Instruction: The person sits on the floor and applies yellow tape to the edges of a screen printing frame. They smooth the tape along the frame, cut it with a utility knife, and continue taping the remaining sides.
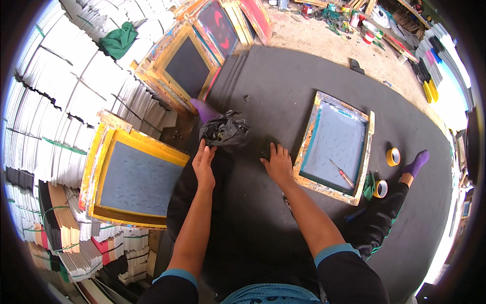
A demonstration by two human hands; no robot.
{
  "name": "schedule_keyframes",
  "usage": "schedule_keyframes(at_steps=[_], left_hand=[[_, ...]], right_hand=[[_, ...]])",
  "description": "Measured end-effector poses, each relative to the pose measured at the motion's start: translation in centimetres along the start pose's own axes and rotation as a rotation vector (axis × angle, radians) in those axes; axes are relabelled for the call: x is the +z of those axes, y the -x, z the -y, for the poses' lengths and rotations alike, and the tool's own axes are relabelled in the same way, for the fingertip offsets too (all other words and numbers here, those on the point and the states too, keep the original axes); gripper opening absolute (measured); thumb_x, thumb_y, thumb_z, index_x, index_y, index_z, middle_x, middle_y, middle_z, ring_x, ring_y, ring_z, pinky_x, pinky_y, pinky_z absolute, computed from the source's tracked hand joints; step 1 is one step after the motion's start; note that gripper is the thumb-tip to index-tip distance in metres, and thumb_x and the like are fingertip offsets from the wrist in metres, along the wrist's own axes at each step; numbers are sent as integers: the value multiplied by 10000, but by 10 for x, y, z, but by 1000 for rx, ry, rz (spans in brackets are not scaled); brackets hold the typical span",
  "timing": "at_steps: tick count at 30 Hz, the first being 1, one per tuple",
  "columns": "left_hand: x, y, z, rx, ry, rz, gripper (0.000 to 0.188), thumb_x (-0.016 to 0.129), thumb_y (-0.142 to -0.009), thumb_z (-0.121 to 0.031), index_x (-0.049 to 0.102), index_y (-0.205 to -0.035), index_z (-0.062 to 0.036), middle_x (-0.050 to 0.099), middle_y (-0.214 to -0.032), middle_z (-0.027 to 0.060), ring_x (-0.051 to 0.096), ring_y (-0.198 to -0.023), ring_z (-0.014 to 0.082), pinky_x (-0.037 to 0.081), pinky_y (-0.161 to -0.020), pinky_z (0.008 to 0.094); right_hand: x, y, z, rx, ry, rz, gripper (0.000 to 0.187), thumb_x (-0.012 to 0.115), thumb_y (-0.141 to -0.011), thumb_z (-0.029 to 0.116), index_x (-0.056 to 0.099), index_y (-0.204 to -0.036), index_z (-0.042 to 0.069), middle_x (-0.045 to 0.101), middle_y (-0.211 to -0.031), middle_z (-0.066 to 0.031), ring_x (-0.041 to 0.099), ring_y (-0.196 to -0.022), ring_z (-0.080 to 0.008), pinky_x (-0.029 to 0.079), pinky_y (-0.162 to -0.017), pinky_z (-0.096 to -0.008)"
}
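A crumpled black plastic bag (pixel 226 128) with scraps in it sits at the left of the black mat (pixel 293 71), beside my purple-socked foot. My left hand (pixel 203 164) has its fingertips and thumb at the bag's near rim, holding it. Flat on the mat, fingers spread and empty, lies my right hand (pixel 278 163). Just right of it is a wooden screen-printing frame (pixel 307 164) with grey mesh marked by small dark strokes. A thin pointed tool with a red handle (pixel 346 178) rests on that mesh. A small dark object (pixel 288 203) lies beside my right forearm.
A yellow-edged screen frame (pixel 147 147) leans at left, before stacks of white sheets (pixel 55 96). More frames (pixel 188 66) stand beyond. Tape rolls (pixel 393 156) and a green cloth (pixel 369 187) lie near my right leg. Paint cans (pixel 369 36) stand on the far floor.
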State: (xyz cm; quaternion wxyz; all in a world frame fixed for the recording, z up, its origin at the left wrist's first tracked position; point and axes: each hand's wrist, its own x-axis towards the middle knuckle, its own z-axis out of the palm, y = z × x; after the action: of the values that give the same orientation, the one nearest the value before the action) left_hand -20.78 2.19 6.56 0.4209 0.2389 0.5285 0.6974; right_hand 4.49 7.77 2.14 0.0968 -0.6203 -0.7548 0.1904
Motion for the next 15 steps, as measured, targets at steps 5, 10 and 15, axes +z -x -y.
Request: schedule_keyframes(at_steps=[5,10,15], left_hand=[[-2,9,12,-100,-83,-45,532,628,-1058,-240,521,-1513,14,583,-1478,126,629,-1245,218,450,-1080,356],[-1,29,27,16,-192,-69,477,657,-1036,-178,575,-1469,6,447,-1585,142,542,-1328,214,453,-1059,332],[11,48,34,141,-312,-34,436,686,-1014,-168,621,-1415,-7,358,-1591,129,521,-1273,198,468,-1046,320]], right_hand=[[37,-20,-21,-222,158,-75,695,678,-976,390,447,-1545,64,433,-1608,-125,396,-1481,-376,398,-1175,-490],[45,12,-15,-136,83,-57,749,624,-1009,409,354,-1592,24,343,-1656,-197,318,-1536,-388,336,-1219,-509],[49,32,-5,104,80,-156,832,615,-1010,428,277,-1607,-43,268,-1675,-267,251,-1564,-419,269,-1250,-533]])
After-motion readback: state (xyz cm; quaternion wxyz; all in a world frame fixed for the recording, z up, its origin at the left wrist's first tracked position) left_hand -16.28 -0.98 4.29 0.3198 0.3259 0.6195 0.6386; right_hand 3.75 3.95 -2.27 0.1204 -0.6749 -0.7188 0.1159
